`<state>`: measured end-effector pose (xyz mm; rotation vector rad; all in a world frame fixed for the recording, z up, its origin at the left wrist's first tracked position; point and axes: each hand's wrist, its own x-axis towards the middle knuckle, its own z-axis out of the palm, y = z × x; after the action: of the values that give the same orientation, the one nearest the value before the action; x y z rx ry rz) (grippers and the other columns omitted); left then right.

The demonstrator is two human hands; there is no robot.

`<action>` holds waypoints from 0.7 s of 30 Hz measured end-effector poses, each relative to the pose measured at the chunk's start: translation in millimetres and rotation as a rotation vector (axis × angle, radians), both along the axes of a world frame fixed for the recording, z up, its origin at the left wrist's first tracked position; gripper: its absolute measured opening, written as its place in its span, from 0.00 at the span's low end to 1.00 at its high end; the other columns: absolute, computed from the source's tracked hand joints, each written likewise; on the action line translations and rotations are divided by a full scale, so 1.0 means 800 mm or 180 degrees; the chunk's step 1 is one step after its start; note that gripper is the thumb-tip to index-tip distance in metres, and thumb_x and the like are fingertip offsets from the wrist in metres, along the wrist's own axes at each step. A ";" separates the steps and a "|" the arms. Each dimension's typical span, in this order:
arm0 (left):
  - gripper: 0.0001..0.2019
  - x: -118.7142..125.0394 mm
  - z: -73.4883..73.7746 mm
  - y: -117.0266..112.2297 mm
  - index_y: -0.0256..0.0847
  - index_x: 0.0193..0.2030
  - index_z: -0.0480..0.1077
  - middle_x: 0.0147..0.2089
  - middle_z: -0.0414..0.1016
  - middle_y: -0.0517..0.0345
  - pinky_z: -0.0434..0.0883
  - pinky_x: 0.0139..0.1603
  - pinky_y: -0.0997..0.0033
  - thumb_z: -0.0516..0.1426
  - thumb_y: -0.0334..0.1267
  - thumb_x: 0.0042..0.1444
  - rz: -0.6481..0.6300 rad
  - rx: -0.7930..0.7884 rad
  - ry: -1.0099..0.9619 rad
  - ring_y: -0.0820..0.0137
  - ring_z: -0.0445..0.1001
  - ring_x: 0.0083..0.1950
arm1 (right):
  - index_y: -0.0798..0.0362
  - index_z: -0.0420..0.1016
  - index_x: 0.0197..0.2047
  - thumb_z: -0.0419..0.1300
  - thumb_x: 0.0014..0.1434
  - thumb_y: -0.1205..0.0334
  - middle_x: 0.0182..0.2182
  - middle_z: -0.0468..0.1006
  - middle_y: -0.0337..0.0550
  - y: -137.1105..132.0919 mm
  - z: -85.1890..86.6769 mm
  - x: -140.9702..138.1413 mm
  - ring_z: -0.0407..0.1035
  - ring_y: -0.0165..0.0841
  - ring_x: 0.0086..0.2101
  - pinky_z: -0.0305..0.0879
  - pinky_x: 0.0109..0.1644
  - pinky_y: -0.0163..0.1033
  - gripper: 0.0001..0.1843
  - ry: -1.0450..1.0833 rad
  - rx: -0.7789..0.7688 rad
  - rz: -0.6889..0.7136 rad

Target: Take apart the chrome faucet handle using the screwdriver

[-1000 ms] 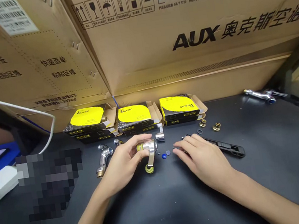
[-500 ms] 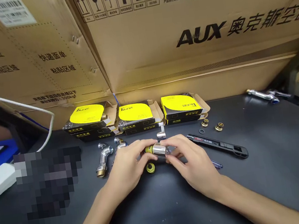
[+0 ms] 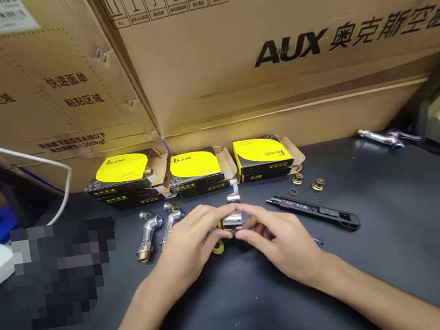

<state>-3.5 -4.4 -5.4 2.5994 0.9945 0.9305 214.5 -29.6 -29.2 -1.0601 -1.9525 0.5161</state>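
Head view. I see both hands meeting over the dark worktop (image 3: 399, 249), just in front of the middle one of three yellow boxes (image 3: 194, 164). My left hand (image 3: 186, 246) is curled, thumb and fingers closed around the left end of a chrome valve (image 3: 233, 219). My right hand (image 3: 281, 238) is likewise curled, its fingertips pinching the right end of the same valve, so the piece is held between both hands just above the worktop. A yellow cap (image 3: 218, 248) shows under the valve, between the two hands; whether it is fixed to the valve I cannot tell.

Left of the valve, two chrome elbows (image 3: 148, 235) lie side by side, near my left hand but apart from it. Right of the valve, a black knife (image 3: 316, 211) lies slantwise, near my right hand. Behind the knife, towards the boxes, sit small brass rings (image 3: 318, 184). Far right of the valve, at the worktop's rear edge, lies a chrome tap (image 3: 380, 138). Behind the yellow boxes stand large cartons (image 3: 274, 86). Far left of the valve, a white cable (image 3: 34, 158) runs down.
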 end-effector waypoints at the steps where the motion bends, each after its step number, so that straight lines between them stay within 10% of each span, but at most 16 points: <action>1: 0.18 -0.001 0.001 0.001 0.44 0.62 0.70 0.49 0.80 0.58 0.74 0.50 0.77 0.57 0.30 0.66 0.0070 -0.0018 -0.0019 0.73 0.79 0.47 | 0.54 0.73 0.59 0.56 0.71 0.59 0.36 0.83 0.41 -0.001 0.006 0.006 0.75 0.31 0.31 0.74 0.39 0.37 0.16 -0.0282 0.0128 -0.0083; 9: 0.17 -0.012 -0.001 0.013 0.45 0.62 0.71 0.50 0.79 0.55 0.73 0.53 0.68 0.52 0.35 0.69 0.0615 -0.0663 -0.0364 0.68 0.78 0.49 | 0.50 0.73 0.32 0.62 0.63 0.62 0.31 0.79 0.42 -0.019 0.012 0.082 0.76 0.41 0.33 0.70 0.32 0.43 0.07 -0.2720 0.0104 -0.0808; 21: 0.16 -0.005 0.001 0.008 0.50 0.59 0.74 0.52 0.83 0.59 0.74 0.53 0.70 0.52 0.38 0.69 0.0621 -0.1080 -0.0234 0.67 0.80 0.50 | 0.50 0.72 0.47 0.55 0.70 0.67 0.36 0.76 0.39 -0.025 0.023 0.063 0.70 0.26 0.26 0.65 0.30 0.33 0.06 -0.0922 0.0518 -0.0447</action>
<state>-7.3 2.4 -4.7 2.2047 1.2789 0.8099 264.6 -49.7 -10.9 -1.2082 -2.1080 0.1279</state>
